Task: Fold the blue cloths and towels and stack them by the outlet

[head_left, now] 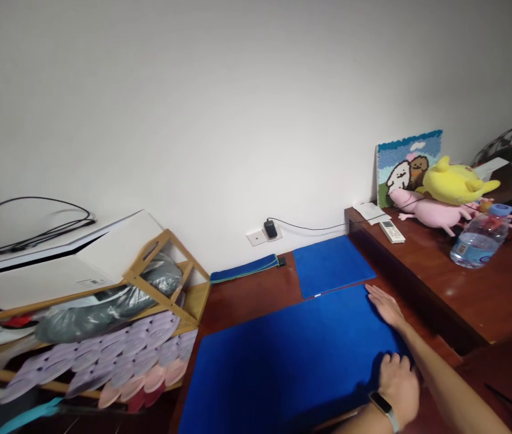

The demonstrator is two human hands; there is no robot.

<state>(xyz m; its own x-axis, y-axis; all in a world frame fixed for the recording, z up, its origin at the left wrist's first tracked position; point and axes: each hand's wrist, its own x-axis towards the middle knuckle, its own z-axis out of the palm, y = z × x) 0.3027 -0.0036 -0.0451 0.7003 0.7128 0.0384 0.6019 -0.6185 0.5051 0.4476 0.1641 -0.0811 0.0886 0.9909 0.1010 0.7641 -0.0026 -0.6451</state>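
Seemingly, the outstretched right hand steadies the large blue cloth. The left hand curls, its grip unclear.

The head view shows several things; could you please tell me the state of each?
Large blue cloth: spread flat
Smaller blue cloth: lying flat
Green-edged cloth: folded narrow
Black adapter: plugged in
Bottle: capped, partly filled
Remote: face up
Picture: propped upright
Right hand: flat, palm down
Left hand: palm down

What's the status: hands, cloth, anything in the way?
Right hand flat at edge of large cloth. Left hand curled nearby. Large cloth spread out. Smaller cloth just beyond.
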